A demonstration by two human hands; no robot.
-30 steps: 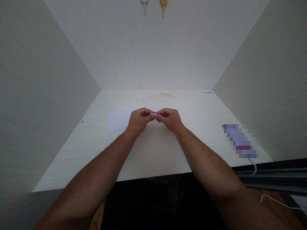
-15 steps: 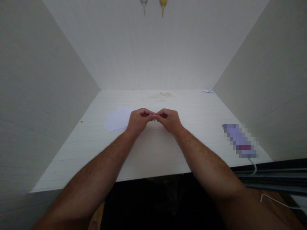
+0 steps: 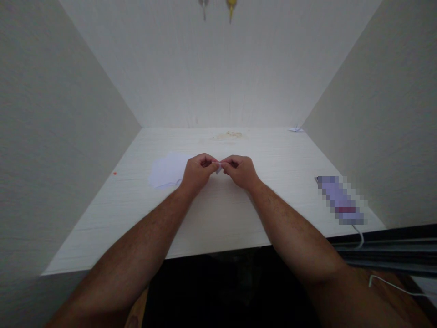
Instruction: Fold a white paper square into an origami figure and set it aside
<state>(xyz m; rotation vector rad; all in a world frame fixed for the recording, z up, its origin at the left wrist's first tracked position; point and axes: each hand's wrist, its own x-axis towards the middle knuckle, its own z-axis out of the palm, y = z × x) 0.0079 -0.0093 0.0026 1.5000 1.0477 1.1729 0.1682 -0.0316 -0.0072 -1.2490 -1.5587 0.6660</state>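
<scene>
Between my fingertips, above the middle of the white table (image 3: 218, 218), is a small white folded piece of paper (image 3: 219, 169). My left hand (image 3: 198, 171) pinches it from the left side, thumb against fingers. From the right, my right hand (image 3: 241, 170) pinches its other side, the two hands' fingertips almost touching. Most of the paper is hidden by the fingers. White paper sheets (image 3: 166, 169) lie flat on the table just left of my left hand, partly covered by it.
A blurred-out phone-like device (image 3: 341, 200) with a white cable (image 3: 361, 238) lies at the right. A small folded paper (image 3: 295, 130) sits in the back right corner. Brownish marks (image 3: 234, 135) show near the back wall. A tiny orange bit (image 3: 115, 173) lies at left. Walls enclose three sides.
The fingertips have shifted slightly, and a little more of the small paper shows below them. Both hands stay in nearly the same place.
</scene>
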